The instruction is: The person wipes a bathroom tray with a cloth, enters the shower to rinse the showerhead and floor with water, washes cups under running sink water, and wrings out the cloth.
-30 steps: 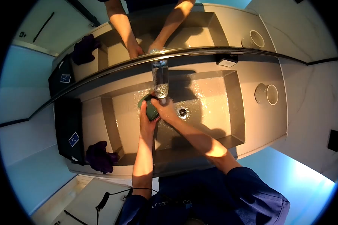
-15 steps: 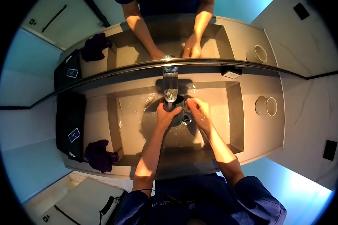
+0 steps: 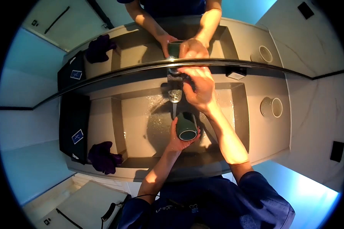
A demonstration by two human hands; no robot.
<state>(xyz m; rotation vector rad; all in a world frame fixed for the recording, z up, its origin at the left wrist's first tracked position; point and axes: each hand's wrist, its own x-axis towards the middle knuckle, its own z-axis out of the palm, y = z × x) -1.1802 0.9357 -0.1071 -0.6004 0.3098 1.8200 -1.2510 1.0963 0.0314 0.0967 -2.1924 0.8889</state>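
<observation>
My left hand [image 3: 178, 143] is wrapped around a dark green cup [image 3: 187, 124] low over the sink [image 3: 141, 147]. The cup is tipped over, its pale-rimmed base facing me and its mouth turned away. My right hand [image 3: 200, 86] reaches up to the faucet [image 3: 175, 86], fingers curled at its upper part; the exact contact is partly hidden. A thin stream of water [image 3: 174, 110] runs from the spout down beside the cup.
A white cup [image 3: 271, 107] lies on the right counter. To the left are a purple cloth [image 3: 104, 157] and a black box [image 3: 73, 129] with a blue label. A small dark box [image 3: 236, 72] stands behind the sink, below the mirror [image 3: 237, 45].
My left hand has drawn the cup toward me from under the faucet and tipped its base my way. My right hand has risen from beside the cup to the faucet.
</observation>
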